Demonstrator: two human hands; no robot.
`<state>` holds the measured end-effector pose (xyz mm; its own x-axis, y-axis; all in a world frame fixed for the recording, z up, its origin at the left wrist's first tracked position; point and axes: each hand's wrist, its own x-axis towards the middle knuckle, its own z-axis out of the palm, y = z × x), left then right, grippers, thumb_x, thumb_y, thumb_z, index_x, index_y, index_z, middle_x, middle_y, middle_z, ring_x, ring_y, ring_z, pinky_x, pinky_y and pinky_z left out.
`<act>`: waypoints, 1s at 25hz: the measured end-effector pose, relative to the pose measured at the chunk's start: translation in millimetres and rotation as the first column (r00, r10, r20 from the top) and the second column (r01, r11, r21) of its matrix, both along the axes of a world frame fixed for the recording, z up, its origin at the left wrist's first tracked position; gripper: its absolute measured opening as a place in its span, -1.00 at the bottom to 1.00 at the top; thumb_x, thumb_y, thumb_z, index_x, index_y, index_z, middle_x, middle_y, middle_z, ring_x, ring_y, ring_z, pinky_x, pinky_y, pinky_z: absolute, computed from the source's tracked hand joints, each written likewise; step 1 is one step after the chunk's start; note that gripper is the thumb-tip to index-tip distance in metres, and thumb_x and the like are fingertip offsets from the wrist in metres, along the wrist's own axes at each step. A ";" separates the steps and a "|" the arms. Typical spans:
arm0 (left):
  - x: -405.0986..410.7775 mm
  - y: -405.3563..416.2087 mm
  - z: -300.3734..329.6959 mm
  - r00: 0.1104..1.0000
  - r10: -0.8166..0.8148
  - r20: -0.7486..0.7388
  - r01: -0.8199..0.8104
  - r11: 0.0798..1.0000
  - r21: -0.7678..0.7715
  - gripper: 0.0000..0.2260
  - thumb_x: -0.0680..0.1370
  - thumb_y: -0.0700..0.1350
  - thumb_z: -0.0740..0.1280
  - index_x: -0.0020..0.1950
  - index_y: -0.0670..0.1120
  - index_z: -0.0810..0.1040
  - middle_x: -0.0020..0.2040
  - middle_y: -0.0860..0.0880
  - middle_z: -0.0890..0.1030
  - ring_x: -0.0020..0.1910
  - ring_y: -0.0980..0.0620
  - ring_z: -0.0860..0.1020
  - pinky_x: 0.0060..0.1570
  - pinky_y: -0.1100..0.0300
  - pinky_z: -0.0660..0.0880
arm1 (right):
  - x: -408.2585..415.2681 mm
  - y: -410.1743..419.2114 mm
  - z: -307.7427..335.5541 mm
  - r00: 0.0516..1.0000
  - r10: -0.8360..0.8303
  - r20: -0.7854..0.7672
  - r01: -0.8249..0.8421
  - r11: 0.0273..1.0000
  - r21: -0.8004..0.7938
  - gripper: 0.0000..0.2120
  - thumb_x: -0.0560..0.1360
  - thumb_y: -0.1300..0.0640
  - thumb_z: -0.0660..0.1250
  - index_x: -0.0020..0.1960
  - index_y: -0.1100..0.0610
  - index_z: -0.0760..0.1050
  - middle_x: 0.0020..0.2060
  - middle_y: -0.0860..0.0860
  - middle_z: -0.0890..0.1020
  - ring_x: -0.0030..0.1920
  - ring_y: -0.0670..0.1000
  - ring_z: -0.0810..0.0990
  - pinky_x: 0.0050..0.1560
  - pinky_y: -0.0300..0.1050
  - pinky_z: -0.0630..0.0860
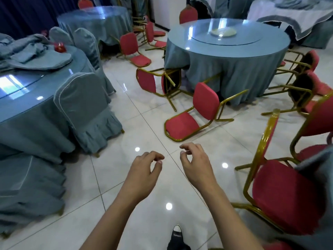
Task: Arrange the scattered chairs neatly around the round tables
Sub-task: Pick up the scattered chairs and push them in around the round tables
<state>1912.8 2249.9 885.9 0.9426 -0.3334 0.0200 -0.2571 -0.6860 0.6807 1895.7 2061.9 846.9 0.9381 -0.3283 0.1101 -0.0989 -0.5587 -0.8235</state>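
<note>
Several red chairs [196,112] lay toppled around the round table [228,51]. Your left hand [146,168] and right hand [195,163] hung loosely curled, holding nothing; the splayed gold legs risked tripping you or snagging the tablecloth.

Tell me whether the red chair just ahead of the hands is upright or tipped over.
Tipped over. The red chair lies on its back on the floor: backrest flat on the tiles, seat pad standing up, gold legs pointing sideways toward the round table.

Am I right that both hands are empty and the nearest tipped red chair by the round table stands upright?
Not quite. Both the left hand and right hand are empty, but the head view shows that red chair tipped over on the floor beside the round table.
</note>
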 end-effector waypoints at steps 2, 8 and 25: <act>59.7 -9.4 5.6 0.999 0.003 0.032 -0.003 1.000 0.012 -0.82 0.66 0.00 0.20 0.19 0.16 0.54 0.12 0.23 0.55 0.17 0.20 0.43 0.11 0.27 0.35 | 59.3 -9.5 3.8 1.000 0.013 0.008 -0.013 1.000 -0.015 -0.84 0.60 0.04 0.26 0.15 -0.13 0.50 0.07 -0.18 0.49 0.06 -0.21 0.53 0.06 -0.19 0.47; 214.3 -23.1 -7.1 0.999 0.050 0.003 -0.050 0.999 0.008 -0.83 0.65 -0.03 0.22 0.16 0.13 0.56 0.10 0.19 0.56 0.15 0.13 0.44 0.11 0.25 0.32 | 213.0 -27.7 -5.0 0.998 0.062 -0.011 -0.063 0.997 -0.049 -0.84 0.59 0.07 0.27 0.14 -0.09 0.54 0.03 -0.18 0.48 0.03 -0.25 0.51 0.02 -0.27 0.42; 665.1 -111.7 -42.4 0.937 -0.345 0.054 0.324 0.918 0.230 -0.77 0.64 -0.01 0.22 0.27 0.06 0.51 0.25 0.08 0.43 0.20 0.01 0.38 0.27 0.11 0.34 | 599.1 -82.9 -50.6 0.979 -0.130 -0.158 0.065 0.931 -0.359 -0.71 0.60 0.08 0.26 0.31 0.05 0.47 0.20 -0.02 0.53 0.17 0.06 0.49 0.19 0.08 0.44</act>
<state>2577.9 2138.2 843.5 0.7728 -0.6347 -0.0060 -0.5511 -0.6756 0.4898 2494.8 1979.0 796.3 0.9181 -0.3898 0.0710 -0.2929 -0.7884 -0.5409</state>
